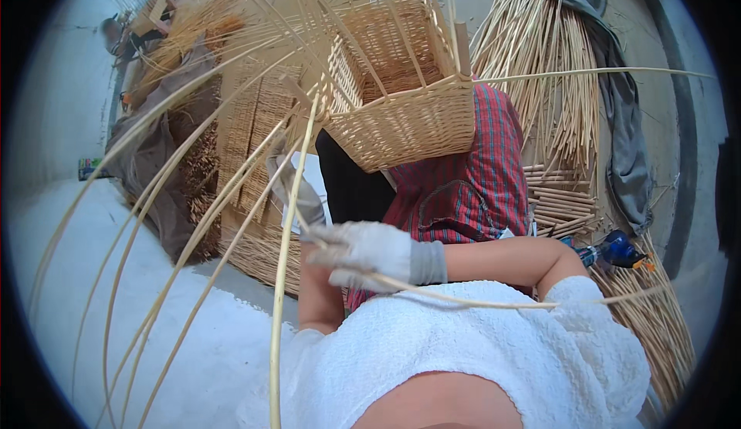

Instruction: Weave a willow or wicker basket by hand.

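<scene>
A half-woven wicker basket (409, 124) rests tilted on my lap, with upright stakes and loose rod ends sticking out of its rim. My left hand (302, 191), in a pale work glove, is by the basket's left corner, closed around willow rods (257, 149) that fan out to the lower left. Those rods partly cover its fingers. In front of my chest, my gloved right hand (369, 250) grips a thin willow rod (471, 301), whose length trails to the right. A thicker pale rod (282, 274) stands upright in view just left of that hand.
A large bundle of willow rods (540, 66) lies on grey cloth at the far right. Short cut sticks (563, 201) and a blue-black power tool (617, 250) are by my right elbow. Flat woven panels (255, 135) and cloth-wrapped bundles (158, 155) lie on the left.
</scene>
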### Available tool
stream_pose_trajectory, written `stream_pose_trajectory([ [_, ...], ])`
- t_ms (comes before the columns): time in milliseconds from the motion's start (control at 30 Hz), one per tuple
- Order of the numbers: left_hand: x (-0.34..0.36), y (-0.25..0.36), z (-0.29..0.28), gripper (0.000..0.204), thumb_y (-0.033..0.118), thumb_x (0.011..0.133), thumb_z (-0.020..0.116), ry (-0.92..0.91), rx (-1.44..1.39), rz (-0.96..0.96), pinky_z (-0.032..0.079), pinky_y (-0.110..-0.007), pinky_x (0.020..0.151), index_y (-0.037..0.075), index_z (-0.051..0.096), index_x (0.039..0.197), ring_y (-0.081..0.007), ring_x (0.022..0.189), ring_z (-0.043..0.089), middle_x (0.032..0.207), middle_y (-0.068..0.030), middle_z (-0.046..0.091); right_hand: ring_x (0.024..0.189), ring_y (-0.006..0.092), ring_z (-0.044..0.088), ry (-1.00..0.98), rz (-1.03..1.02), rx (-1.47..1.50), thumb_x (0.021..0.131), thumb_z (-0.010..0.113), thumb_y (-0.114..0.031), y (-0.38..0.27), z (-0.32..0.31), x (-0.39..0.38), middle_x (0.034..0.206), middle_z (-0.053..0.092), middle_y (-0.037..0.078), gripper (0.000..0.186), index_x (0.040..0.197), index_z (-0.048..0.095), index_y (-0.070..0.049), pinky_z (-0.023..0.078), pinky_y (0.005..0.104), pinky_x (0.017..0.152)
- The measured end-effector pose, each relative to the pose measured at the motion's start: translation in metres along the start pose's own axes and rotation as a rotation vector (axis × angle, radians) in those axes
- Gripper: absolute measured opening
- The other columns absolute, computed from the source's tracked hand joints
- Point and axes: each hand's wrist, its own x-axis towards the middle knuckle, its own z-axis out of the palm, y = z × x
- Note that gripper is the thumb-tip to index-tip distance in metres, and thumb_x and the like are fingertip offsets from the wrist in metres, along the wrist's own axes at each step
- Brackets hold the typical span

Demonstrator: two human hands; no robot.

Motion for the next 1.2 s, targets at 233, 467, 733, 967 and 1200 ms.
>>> stream_pose_trajectory([
  [233, 0.021, 0.007, -0.019, 0.047, 0.016, 0.103, 0.042, -0.367, -0.748, -0.37, 0.038, -0.041, 0.113, -0.008, 0.036, 0.142, -0.0322, 0.132, 0.045, 0.14, -0.0244, 0.048, 0.084, 0.0336, 0.07, -0.242, 0.249, -0.181, 0.083, 0.061, -0.02, -0.014, -0.005, 0.053, 0.113, 0.063, 0.025, 0.022, 0.101, 0.06, -0.008, 0.056, 0.0442, 0.065],
  [467, 0.026, -0.004, -0.013, 0.051, 0.018, 0.105, 0.03, -0.551, -1.079, -0.448, 0.031, -0.046, 0.12, -0.009, 0.024, 0.148, -0.0385, 0.136, 0.043, 0.143, -0.0331, 0.042, 0.09, 0.0239, 0.061, 0.377, 0.301, -1.026, 0.084, 0.059, -0.022, 0.1, -0.078, 0.063, 0.091, 0.063, 0.006, 0.02, 0.092, 0.067, -0.006, 0.049, 0.0374, 0.069],
  [733, 0.055, -0.018, -0.033, 0.059, 0.008, 0.1, 0.043, -0.705, -1.66, -0.917, 0.046, -0.031, 0.106, -0.004, 0.018, 0.152, -0.0389, 0.136, 0.043, 0.142, -0.0389, 0.039, 0.078, 0.0251, 0.062, 0.059, 0.11, -1.283, 0.082, 0.058, -0.019, 0.12, -0.074, 0.076, 0.079, 0.061, 0.01, 0.021, 0.087, 0.066, 0.0, 0.048, 0.0367, 0.057],
  [967, 0.056, -0.054, -0.048, 0.057, 0.007, 0.102, 0.03, -0.78, -2.119, -1.374, 0.056, -0.017, 0.057, 0.003, 0.012, 0.156, -0.0064, 0.067, 0.06, 0.157, -0.0304, 0.016, 0.061, 0.023, 0.057, 0.138, -0.043, -1.378, 0.086, 0.061, -0.023, 0.143, -0.07, 0.076, 0.072, 0.053, 0.007, 0.021, 0.078, 0.061, -0.004, 0.044, 0.0361, 0.047],
  [1200, 0.065, -0.039, -0.034, 0.059, 0.011, 0.103, 0.033, -0.794, -1.93, -1.144, 0.062, -0.025, 0.063, 0.003, 0.007, 0.156, -0.0209, 0.087, 0.067, 0.158, -0.0299, 0.013, 0.062, 0.0192, 0.055, 0.23, -0.119, -1.361, 0.086, 0.061, -0.03, 0.151, -0.08, 0.072, 0.073, 0.047, 0.004, 0.024, 0.078, 0.06, -0.008, 0.042, 0.0338, 0.047],
])
